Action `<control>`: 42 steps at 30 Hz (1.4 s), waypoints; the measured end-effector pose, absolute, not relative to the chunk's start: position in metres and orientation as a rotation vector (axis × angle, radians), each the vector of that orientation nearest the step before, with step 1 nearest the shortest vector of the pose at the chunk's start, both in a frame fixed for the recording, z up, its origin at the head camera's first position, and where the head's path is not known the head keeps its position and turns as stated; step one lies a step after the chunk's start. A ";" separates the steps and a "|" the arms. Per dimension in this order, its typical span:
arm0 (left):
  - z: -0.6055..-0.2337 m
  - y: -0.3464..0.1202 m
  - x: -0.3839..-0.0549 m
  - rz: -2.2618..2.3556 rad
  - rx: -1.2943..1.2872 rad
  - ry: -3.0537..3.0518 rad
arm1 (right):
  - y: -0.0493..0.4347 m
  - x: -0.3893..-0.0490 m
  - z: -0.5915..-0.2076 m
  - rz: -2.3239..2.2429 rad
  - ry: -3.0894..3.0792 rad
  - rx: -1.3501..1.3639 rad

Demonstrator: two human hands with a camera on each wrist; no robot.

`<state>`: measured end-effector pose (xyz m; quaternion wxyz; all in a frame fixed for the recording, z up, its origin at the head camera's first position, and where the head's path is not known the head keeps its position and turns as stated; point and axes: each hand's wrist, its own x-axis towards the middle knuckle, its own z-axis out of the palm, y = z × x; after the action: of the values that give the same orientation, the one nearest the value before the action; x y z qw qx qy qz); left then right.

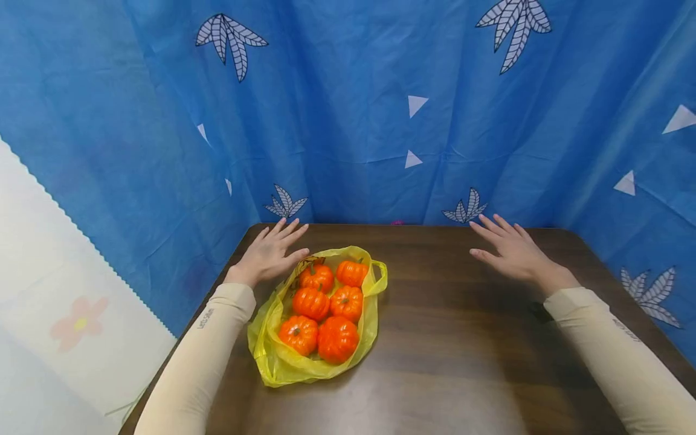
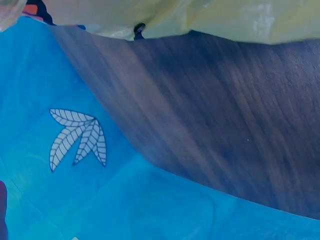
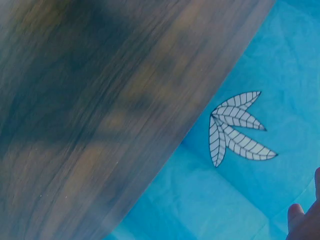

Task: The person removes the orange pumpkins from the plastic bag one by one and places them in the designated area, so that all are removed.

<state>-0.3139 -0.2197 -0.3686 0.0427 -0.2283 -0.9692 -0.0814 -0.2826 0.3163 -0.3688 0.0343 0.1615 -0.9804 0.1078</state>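
1. Yellow plastic forms the bag point(image 1: 370, 323) in the head view; it sits on the brown table point(image 1: 446, 344), left of the middle. Its mouth gapes upward, and a handle point(image 1: 382, 278) loops out at the upper right.
2. Inside that bag you have six orange pumpkins point(image 1: 312, 303), in roughly two columns of three, each bunched close to its neighbours.
3. Your left hand point(image 1: 270, 255) is at the bag's upper left, thumb just beside the rim; you cannot tell whether they touch. Your grip there is spread, with nothing in it.
4. Your right hand point(image 1: 511, 252) is well apart from the bag, near the table's far right corner. That grip is spread and bare too. Cream sleeves point(image 1: 196, 356) cover both your forearms.
5. Behind the table hangs a blue cloth point(image 1: 348, 121) printed with leaves and white triangles.
6. Your left wrist view has the bag's pale plastic across the top, the table's curved corner below and blue cloth beyond; you cannot tell the grip's state from it.
7. Your right wrist view shows the table's edge, a leaf print on the cloth and, cut off at lower right, part of your right hand.
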 end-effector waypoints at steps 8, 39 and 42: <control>-0.372 -0.219 -0.310 -0.224 -0.688 -2.974 | 0.313 -0.287 -0.372 0.326 -3.026 0.479; -0.385 -0.237 -0.294 -0.471 -0.685 -2.885 | 0.293 -0.284 -0.379 0.408 -3.035 0.535; -0.385 -0.238 -0.289 -0.498 -0.677 -2.881 | 0.288 -0.285 -0.381 0.438 -3.015 0.563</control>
<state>-0.2886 -0.2384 -0.3848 0.0704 -0.2252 -0.9576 -0.1654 -0.2846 0.2884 -0.3814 0.0216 0.1816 -0.9729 0.1412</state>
